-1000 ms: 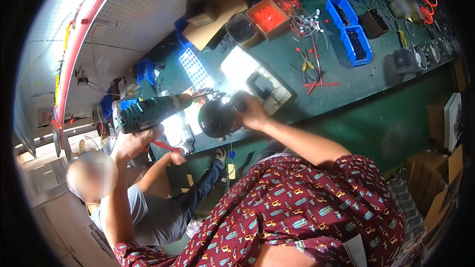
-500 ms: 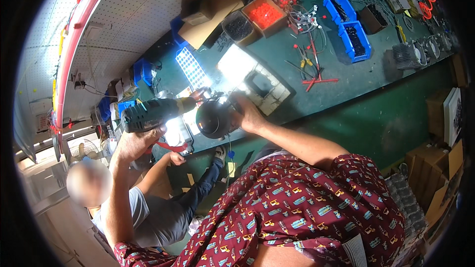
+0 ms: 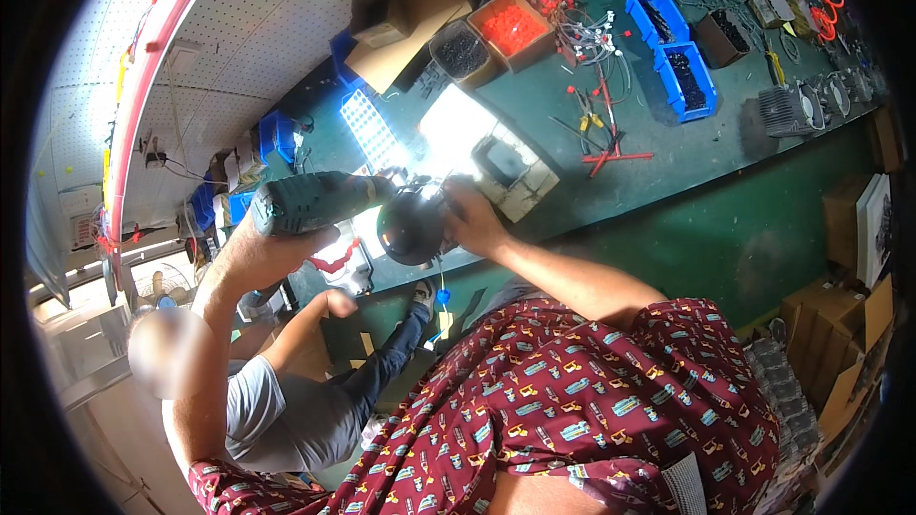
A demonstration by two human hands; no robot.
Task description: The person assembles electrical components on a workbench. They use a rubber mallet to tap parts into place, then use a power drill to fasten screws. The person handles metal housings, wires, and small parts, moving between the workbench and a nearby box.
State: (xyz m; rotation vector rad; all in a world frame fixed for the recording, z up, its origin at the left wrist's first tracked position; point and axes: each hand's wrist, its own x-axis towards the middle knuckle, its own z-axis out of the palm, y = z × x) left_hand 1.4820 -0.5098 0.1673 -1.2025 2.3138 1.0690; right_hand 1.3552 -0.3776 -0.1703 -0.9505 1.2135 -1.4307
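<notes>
Head view, only view. Reference: the dome (image 3: 408, 231), dark and round, held up in front of the bench (image 3: 687, 148) edge.

Right hand (image 3: 474, 219): at the dome's right side, fingers curled on it, gripping; part of the grip is hidden behind the dome. This is the nearer hand, in direct contact.

Left hand (image 3: 286, 253): well left of the dome, fingers closed round the handle of the drill (image 3: 310, 202).

Key relation: drill's long axis runs roughly left to right, nose rising slightly, aimed at the dome's upper left edge. Nose is just beside that edge; glare there, so contact or gap cannot be told.

Surroundings: white block (image 3: 534, 186) beyond the dome to the right; dotted sheet (image 3: 367, 124) beyond it, slightly left; co-worker's hand (image 3: 336, 303) lower left of it, apart.
</notes>
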